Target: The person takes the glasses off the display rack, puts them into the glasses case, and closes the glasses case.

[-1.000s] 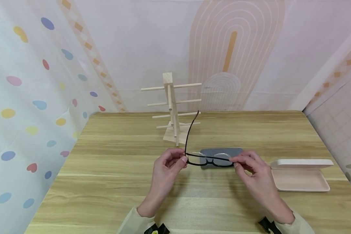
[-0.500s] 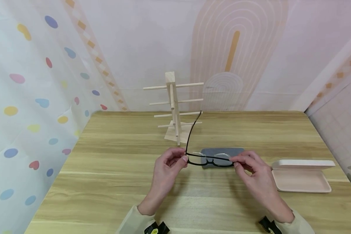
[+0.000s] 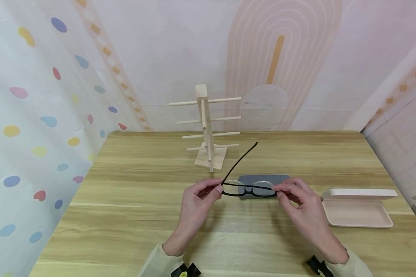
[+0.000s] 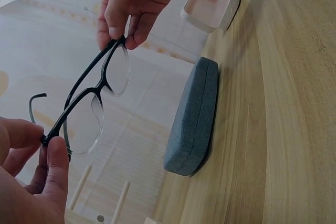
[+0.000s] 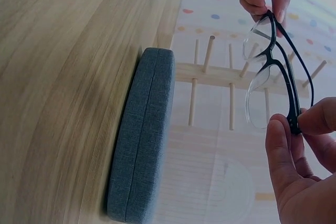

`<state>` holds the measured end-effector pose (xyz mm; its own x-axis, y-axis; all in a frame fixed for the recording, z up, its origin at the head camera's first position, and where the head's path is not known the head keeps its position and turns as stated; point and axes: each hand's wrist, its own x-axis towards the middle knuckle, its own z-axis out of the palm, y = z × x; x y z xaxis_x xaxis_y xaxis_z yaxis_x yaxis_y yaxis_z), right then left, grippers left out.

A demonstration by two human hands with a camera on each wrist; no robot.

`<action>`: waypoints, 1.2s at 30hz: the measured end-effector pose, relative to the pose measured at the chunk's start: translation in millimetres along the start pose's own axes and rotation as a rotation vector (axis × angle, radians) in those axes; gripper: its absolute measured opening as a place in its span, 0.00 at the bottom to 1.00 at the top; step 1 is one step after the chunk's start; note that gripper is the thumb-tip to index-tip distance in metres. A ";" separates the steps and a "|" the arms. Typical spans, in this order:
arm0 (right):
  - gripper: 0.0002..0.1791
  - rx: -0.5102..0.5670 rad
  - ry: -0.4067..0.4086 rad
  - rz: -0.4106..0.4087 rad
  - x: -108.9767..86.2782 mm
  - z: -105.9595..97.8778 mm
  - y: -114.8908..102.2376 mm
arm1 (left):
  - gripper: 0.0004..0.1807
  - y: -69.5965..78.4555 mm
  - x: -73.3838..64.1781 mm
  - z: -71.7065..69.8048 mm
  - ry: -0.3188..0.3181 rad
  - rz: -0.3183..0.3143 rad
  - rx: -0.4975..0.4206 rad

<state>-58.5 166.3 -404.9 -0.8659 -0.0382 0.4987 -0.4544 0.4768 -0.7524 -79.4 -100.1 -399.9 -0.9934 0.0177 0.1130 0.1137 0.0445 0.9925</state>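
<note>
A pair of black-framed glasses [image 3: 249, 192] is held in the air between both hands. My left hand [image 3: 200, 202] pinches its left end at the hinge. At the other end, my right hand [image 3: 303, 207] pinches the corner between thumb and fingers. The left temple arm sticks out at a slant away from the front; the right one lies folded along the frame. Below and behind the glasses, a closed grey-blue glasses case [image 5: 142, 135] rests on the table. The lower rims look clear in both wrist views.
A wooden peg stand [image 3: 209, 127] with several rods stands at the back of the table [image 3: 131, 215]. To the right of my right hand lies an open pale pink glasses case [image 3: 358, 213], its lid raised. Patterned curtains [image 3: 166, 57] hang behind and at the sides.
The left temple arm has swung inward to the right, from nearly upright to a slant. Both hands keep their hold on the glasses at nearly the same spot.
</note>
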 end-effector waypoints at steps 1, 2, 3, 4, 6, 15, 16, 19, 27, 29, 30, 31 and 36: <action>0.17 0.002 0.001 -0.001 -0.1 0.0 0.0 | 0.10 -0.1 0.0 0.1 -0.001 0.001 -0.003; 0.17 0.004 0.002 -0.003 -0.1 0.0 0.1 | 0.10 -0.3 0.0 0.1 -0.002 0.003 -0.008; 0.17 0.008 0.003 -0.005 -0.2 0.0 0.2 | 0.10 -0.7 0.1 0.1 -0.005 0.005 -0.011; 0.17 0.013 0.005 -0.007 -0.2 0.1 0.3 | 0.09 -1.1 0.2 0.1 -0.009 0.009 -0.014; 0.17 0.023 0.009 -0.013 -0.4 0.2 0.2 | 0.09 -1.6 0.4 0.1 -0.018 0.014 -0.019; 0.18 0.041 0.014 -0.012 -1.2 0.5 -0.5 | 0.08 -1.1 0.2 -0.1 -0.033 0.013 -0.006; 0.18 0.042 0.015 -0.011 -1.2 0.3 -0.4 | 0.08 -0.9 0.3 -0.1 -0.033 0.012 -0.005; 0.18 0.048 0.016 -0.008 -1.3 -0.1 0.0 | 0.08 -0.9 0.2 0.1 -0.032 0.011 -0.005; 0.18 0.047 0.017 -0.004 -1.6 -0.4 0.7 | 0.08 -0.9 0.1 0.7 -0.033 0.009 -0.008; 0.18 0.046 0.017 -0.006 -1.5 -0.4 1.0 | 0.08 -1.0 -0.1 0.7 -0.033 0.009 -0.010; 0.18 0.046 0.018 -0.007 -1.6 -0.4 1.1 | 0.08 -1.0 -0.2 0.7 -0.033 0.008 -0.013; 0.18 0.046 0.018 -0.008 -1.6 -0.4 1.3 | 0.08 -1.0 -0.3 0.8 -0.033 0.008 -0.014; 0.18 0.046 0.014 -0.003 -1.8 -0.3 0.6 | 0.08 -0.9 -0.6 1.0 -0.034 0.004 -0.019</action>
<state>-57.1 166.9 -406.1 -0.8616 -0.0267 0.5068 -0.4662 0.4360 -0.7697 -78.9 -99.1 -400.9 -0.9920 0.0517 0.1152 0.1167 0.0256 0.9928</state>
